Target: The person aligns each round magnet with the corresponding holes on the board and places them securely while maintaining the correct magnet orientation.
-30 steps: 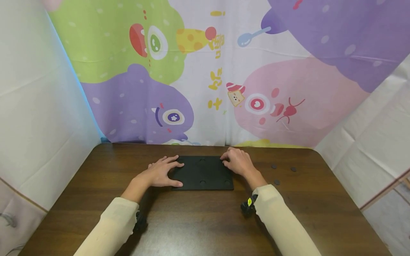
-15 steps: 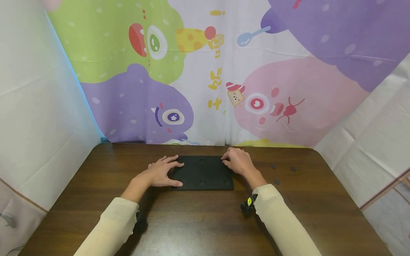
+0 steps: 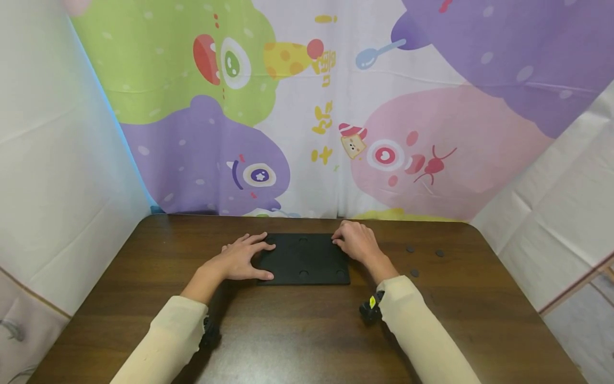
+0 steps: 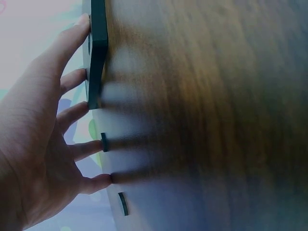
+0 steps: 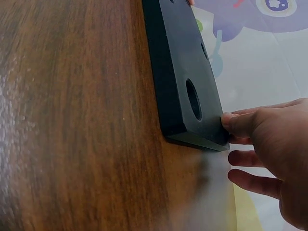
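Note:
A flat black board (image 3: 307,258) with round recesses lies on the table, its long side facing me. My left hand (image 3: 237,260) spreads over its left end, thumb and fingertips touching the top. In the left wrist view the fingers of the left hand (image 4: 43,115) are stretched apart, the outer ones reaching past the board. My right hand (image 3: 357,242) is at the far right corner, thumb and forefinger close together there. The right wrist view shows the thumb of the right hand (image 5: 269,130) at the board's far edge; I cannot tell whether something is pinched beneath it.
Three small dark discs, one of them the nearest disc (image 3: 414,273), lie on the wooden table (image 3: 307,330) right of the right hand. In the left wrist view a small dark disc (image 4: 123,204) lies beyond the left fingers. A printed curtain (image 3: 307,181) hangs behind the table.

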Demonstrator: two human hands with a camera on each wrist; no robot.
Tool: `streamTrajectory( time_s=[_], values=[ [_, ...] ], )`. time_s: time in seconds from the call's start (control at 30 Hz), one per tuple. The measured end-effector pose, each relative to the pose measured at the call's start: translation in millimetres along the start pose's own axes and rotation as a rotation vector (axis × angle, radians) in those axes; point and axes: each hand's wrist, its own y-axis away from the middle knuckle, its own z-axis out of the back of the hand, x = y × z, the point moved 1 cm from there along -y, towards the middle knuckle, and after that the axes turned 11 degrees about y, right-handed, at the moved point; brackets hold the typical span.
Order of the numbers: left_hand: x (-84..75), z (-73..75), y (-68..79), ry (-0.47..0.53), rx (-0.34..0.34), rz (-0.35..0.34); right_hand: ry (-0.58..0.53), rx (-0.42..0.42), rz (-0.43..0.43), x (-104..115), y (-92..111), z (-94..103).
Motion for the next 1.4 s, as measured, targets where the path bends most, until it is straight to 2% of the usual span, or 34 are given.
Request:
streamTrajectory(
  time_s=[0.9,1.4],
  values=[
    [1.2,-0.6,-0.4,0.007,0.008,0.005,-0.003,-0.008,-0.001,0.0,1.5,-4.0],
    [-1.0,1.5,1.2,0.010,0.017,0.013,-0.007,-0.014,-0.013,-1.8,2.4,0.5]
  ],
)
